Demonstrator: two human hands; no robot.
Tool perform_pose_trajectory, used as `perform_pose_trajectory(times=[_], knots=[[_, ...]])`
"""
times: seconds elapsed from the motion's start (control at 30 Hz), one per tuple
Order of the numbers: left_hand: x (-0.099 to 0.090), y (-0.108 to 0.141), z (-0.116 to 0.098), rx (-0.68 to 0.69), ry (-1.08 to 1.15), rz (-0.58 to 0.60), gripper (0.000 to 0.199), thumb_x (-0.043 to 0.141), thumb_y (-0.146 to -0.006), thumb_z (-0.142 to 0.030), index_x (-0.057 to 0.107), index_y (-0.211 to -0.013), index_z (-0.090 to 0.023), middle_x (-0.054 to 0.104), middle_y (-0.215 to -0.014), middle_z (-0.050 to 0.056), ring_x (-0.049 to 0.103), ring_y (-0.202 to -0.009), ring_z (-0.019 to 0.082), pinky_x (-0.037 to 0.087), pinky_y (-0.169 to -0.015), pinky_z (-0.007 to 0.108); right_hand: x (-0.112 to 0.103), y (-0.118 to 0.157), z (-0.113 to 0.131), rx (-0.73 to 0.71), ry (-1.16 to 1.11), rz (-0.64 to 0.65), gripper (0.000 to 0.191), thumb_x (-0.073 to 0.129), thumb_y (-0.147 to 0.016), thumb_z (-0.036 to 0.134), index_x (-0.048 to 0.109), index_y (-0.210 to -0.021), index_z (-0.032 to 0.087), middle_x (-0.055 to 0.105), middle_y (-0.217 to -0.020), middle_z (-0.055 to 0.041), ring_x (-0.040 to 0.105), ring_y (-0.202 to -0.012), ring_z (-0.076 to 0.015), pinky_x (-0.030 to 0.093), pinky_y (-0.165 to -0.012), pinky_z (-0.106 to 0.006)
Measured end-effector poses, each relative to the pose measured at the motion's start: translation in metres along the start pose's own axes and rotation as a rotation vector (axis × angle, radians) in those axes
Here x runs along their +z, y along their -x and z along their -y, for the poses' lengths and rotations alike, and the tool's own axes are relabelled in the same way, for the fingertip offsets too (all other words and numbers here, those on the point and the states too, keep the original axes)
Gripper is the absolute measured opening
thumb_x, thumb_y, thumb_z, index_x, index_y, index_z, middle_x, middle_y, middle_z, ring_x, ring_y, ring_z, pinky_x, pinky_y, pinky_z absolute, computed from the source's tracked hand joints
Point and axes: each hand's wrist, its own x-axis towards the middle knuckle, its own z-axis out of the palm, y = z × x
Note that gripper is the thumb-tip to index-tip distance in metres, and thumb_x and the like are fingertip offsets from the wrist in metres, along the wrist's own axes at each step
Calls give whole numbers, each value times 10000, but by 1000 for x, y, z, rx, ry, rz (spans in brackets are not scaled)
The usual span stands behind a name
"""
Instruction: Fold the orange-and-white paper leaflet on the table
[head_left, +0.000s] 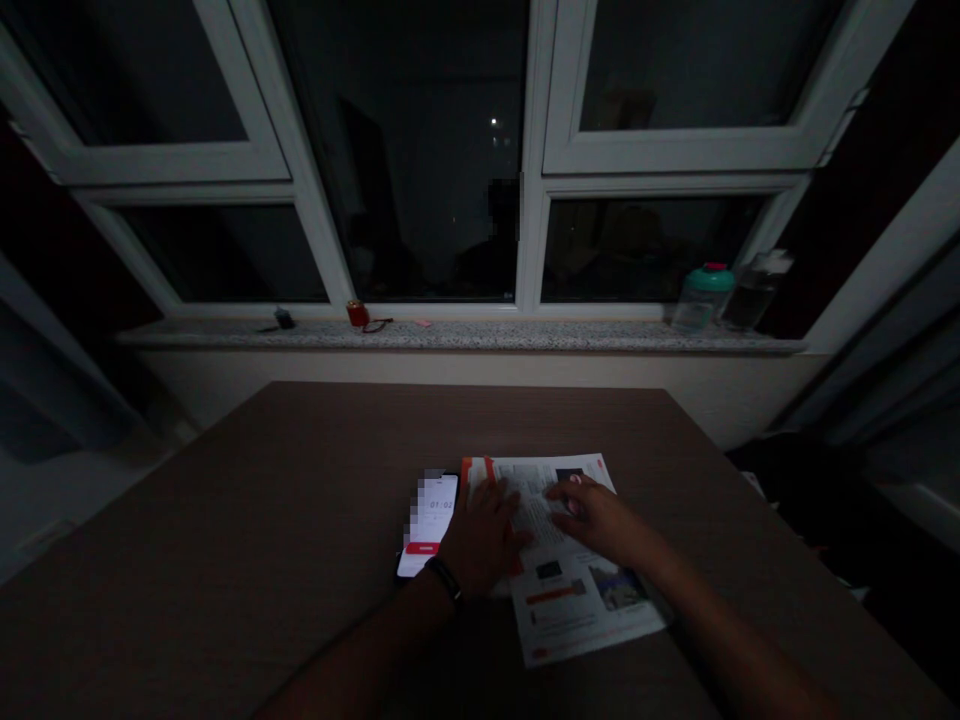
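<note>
- Printed sheet (pixel 559 565) lies on the desk (pixel 300 500), directly under both hands; its long axis runs near to far, near end slanting slightly right.
- Left hand (pixel 484 540): spread fairly flat over the sheet's left part, fingers pointing far; grips nothing visible. Dark band (pixel 444 578) on that wrist.
- Right hand (pixel 592 515): over the far right part of the sheet, fingers bent, tips pointing left toward the left hand. Dim light; cannot tell whether they pinch paper.
- Both hands are at the sheet; neither is clearly nearer.
- Phone (pixel 431 525), screen lit, lies just left of the sheet and left hand, crowding that side.
- Beyond the desk, well apart from the hands, the windowsill (pixel 480 338) carries a red jar (pixel 358 314) at left and a teal-lidded bottle (pixel 703 298) at right.
</note>
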Motion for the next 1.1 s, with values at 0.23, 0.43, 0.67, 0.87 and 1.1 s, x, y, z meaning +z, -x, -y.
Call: perform_pose_trajectory(times=[0.23,0.43,0.67,0.87,1.1], knots=[[-15,-2,6,68,-3,-16,409,542,-956,-425,535,-1299,-202,551,-1300,107,446,-1246,296,323,-1070,496,-8,0,-5,-107,-124,82,244,591,-898,392,680,-1070,244,695,-970,-47,626,-869,-206,476,-795,-325],[-19,-3,8,84,54,-2,343,565,-953,-370,562,-1251,-199,557,-1324,106,463,-1250,282,334,-1070,490,-7,-3,-15,-204,-149,79,231,551,-929,384,701,-1023,235,718,-1003,-46,634,-928,-207,464,-841,-333],[-16,-2,8,88,42,-4,314,519,-976,-407,602,-1189,-192,531,-1363,111,441,-1279,284,329,-1079,502,-8,-2,-19,-219,-214,63,278,509,-951,418,705,-1008,229,726,-1010,-52,638,-957,-218,449,-892,-352],[-15,-3,11,84,11,-42,301,543,-969,-381,598,-1199,-196,566,-1296,101,477,-1222,276,362,-1056,476,-2,-3,-20,-243,-260,65,324,471,-968,440,702,-1031,221,725,-975,-53,645,-929,-203,435,-919,-344],[-17,-5,13,111,87,-44,326,525,-979,-370,549,-1258,-202,598,-1221,81,506,-1166,255,387,-1029,440,-8,-2,-19,-257,-63,63,378,403,-993,441,715,-1048,236,693,-920,-63,595,-926,-219,442,-867,-350]])
